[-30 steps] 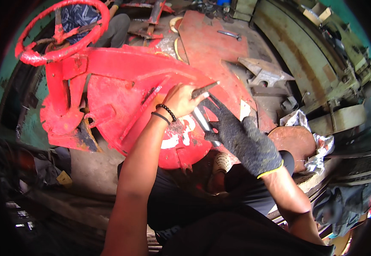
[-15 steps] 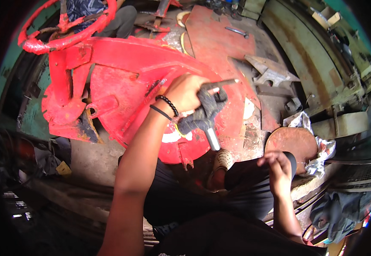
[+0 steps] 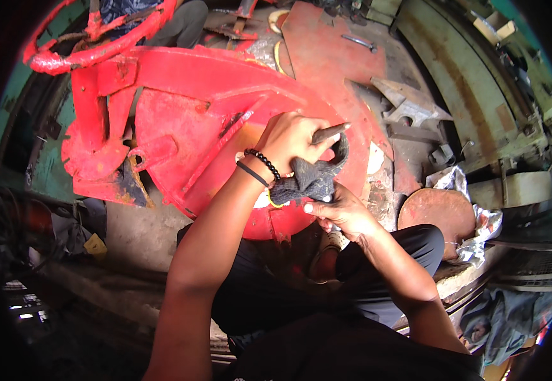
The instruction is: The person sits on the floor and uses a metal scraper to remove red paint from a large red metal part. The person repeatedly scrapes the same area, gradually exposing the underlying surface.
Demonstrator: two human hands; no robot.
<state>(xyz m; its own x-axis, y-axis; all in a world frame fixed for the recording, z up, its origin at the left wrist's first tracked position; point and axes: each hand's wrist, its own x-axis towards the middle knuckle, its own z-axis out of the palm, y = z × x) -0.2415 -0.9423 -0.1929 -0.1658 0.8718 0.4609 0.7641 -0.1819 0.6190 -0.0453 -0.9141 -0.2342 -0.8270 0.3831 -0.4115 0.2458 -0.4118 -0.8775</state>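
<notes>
Head view: a red machine (image 3: 171,127); over it the left hand (image 3: 287,141), dark glove (image 3: 311,182) bunched just below, fingers wrapped round a rod (image 3: 330,133); then the right hand (image 3: 347,213) by the glove, fingers bent, gripping what, I can't tell.

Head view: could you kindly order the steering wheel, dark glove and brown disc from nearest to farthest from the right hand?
1. Dark glove: just left of the right hand.
2. Brown disc: right side.
3. Steering wheel: far upper left.

Anvil (image 3: 416,106): stood beyond and right of the grip. Metal tool (image 3: 359,42): lay farther beyond. Brown disc (image 3: 437,218), crumpled foil (image 3: 489,225): lay rightward, together.
</notes>
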